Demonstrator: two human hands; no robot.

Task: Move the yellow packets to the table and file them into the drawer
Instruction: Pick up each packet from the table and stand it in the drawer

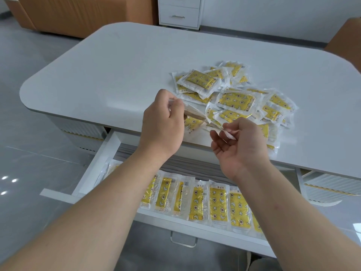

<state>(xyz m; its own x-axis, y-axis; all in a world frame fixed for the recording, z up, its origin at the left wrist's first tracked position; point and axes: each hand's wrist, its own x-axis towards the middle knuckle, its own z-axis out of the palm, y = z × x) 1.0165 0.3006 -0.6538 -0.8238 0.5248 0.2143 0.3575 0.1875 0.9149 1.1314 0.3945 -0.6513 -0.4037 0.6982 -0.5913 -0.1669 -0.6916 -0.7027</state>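
Note:
A loose pile of yellow packets in clear wrappers lies on the right half of the white table. Below the table's front edge the white drawer stands pulled out, with several yellow packets standing in a row inside it. My left hand and my right hand hold one packet between them, seen edge-on above the table's front edge. The left hand pinches its left end and the right hand pinches its right end.
A white drawer cabinet stands beyond the table, with brown cardboard boxes to its left. The open drawer has a metal handle at its front. Glossy grey floor lies to the left.

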